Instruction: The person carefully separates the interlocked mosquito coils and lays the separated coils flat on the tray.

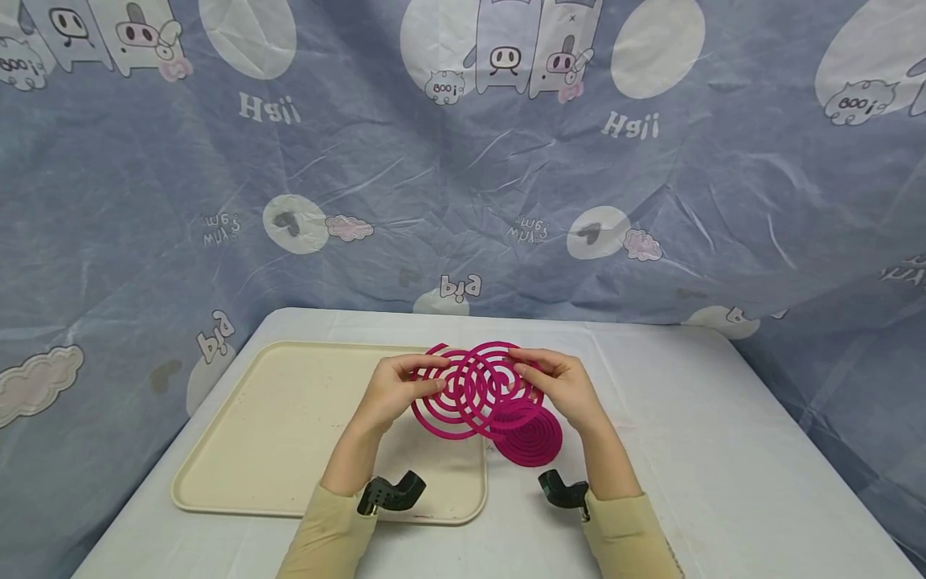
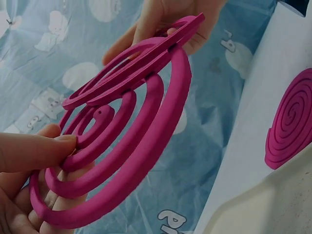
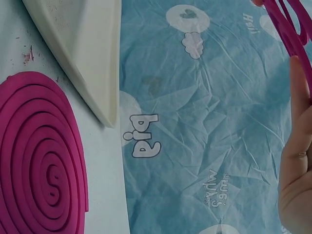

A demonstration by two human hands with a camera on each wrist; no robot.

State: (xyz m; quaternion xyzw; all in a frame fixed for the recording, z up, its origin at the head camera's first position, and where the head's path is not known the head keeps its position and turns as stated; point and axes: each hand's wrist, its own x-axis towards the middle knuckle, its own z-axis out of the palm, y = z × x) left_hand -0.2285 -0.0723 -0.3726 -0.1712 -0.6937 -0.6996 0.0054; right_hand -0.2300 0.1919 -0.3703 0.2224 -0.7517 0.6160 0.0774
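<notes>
Two magenta mosquito coils are held up above the table, overlapping at their middles and threaded through each other. My left hand [image 1: 391, 392] pinches the left coil [image 2: 178, 92] between thumb and fingers. The right coil [image 1: 499, 345] is pinched by my right hand [image 1: 563, 384], which reaches to its upper right side. In the left wrist view the two spirals stand tilted at an angle to each other, crossing near the top. Below them on the table lies a tightly wound double coil [image 1: 531, 442], its two spirals still nested; the right wrist view shows it up close.
A cream tray [image 1: 289, 426] lies on the left of the white table [image 1: 694, 450], its right edge beside the flat coil. Small reddish crumbs [image 3: 30, 54] dot the table near the tray. A blue printed curtain [image 1: 448, 177] hangs behind.
</notes>
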